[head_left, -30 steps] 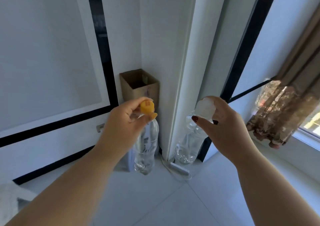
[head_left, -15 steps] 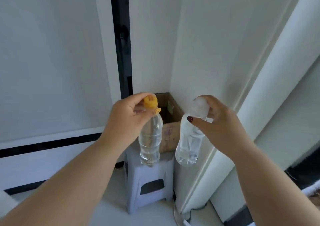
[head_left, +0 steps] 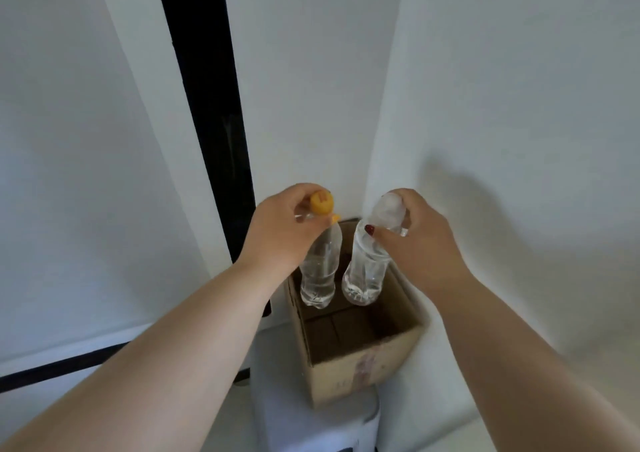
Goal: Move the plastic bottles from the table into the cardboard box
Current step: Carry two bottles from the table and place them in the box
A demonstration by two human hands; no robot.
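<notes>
So nearly done: left hand [head_left: 277, 233] pinches the clear yellow-capped plastic bottle [head_left: 320, 268], right hand [head_left: 415, 237] the clear white-capped plastic bottle [head_left: 367, 268], both dangling over the open brown cardboard box [head_left: 363, 368], not dropped yet.

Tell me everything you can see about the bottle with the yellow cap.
The yellow-capped bottle is clear plastic, with no label visible, and looks empty or nearly so. It hangs roughly upright, base down, over the open box, its base at about rim level near the far left corner. The left hand pinches it at the neck just under the cap. Nothing else touches it.
</notes>
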